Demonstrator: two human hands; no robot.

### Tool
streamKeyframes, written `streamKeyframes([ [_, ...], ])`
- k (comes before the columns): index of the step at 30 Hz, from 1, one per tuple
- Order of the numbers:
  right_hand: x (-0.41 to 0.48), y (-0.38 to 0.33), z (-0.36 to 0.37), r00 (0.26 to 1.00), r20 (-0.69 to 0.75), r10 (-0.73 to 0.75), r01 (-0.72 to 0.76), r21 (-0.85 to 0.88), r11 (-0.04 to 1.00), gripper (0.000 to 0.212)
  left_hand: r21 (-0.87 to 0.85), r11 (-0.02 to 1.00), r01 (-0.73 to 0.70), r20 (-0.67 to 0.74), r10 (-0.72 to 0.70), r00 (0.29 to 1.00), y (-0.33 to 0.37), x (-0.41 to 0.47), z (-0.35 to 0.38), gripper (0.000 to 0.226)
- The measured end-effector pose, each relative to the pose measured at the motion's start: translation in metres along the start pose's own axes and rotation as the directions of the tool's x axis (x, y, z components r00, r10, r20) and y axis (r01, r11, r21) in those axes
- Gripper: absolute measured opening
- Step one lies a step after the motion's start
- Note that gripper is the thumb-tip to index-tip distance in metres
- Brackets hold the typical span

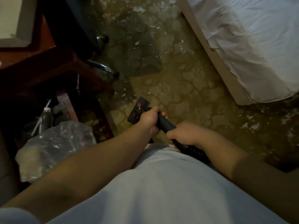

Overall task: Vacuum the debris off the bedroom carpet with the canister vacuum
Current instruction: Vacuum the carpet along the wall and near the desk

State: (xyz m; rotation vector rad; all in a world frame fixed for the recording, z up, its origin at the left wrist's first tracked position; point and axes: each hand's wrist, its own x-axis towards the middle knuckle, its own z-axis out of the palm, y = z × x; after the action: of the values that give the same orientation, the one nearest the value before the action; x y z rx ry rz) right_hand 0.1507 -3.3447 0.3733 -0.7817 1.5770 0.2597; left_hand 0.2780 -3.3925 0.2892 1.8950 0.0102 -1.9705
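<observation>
Head view. At left, close to the nozzle [137, 110]: dark wooden desk [48, 62], with a bottle [46, 117] and a clear plastic bag [53, 146] of rubbish low beside it. Behind the desk, chrome chair legs [101, 66] with castors, set on the carpet [186, 81]. At right, bed [242, 46] in white sheets, corner well apart from the nozzle. Between desk and bed, open strip of patterned olive carpet. White debris [139, 9] thick at the far end near the chair, more at right past the bed corner, a few scraps just ahead of the nozzle. Dim light, some blur.

Black nozzle with red marks on top, down on the carpet just beside the desk foot. Black wand [165, 124] running back from it towards the waist. Forward on the wand, left hand [149, 118], fingers curled round it. Behind it, right hand [182, 133], fingers wrapped round the wand next to the ribbed hose [194, 150], fingertips hidden underneath. White shirt [161, 183] at bottom.
</observation>
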Motion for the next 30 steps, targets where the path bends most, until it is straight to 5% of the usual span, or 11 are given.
streamKeyframes([
  [16, 0.073, -0.16, 0.076, 0.994, -0.022, -0.111, 0.112, 0.12, 0.986, 0.036, 0.017, 0.998, -0.061, -0.053, 0.062, 0.997, 0.148, 0.041, -0.118, 0.01],
  [30, 0.062, -0.077, 0.057, 0.996, -0.026, -0.085, 0.087, 0.076, 0.993, 0.027, 0.037, 0.999, -0.002, -0.047, 0.004, 0.999, 0.075, 0.038, -0.07, 0.015],
])
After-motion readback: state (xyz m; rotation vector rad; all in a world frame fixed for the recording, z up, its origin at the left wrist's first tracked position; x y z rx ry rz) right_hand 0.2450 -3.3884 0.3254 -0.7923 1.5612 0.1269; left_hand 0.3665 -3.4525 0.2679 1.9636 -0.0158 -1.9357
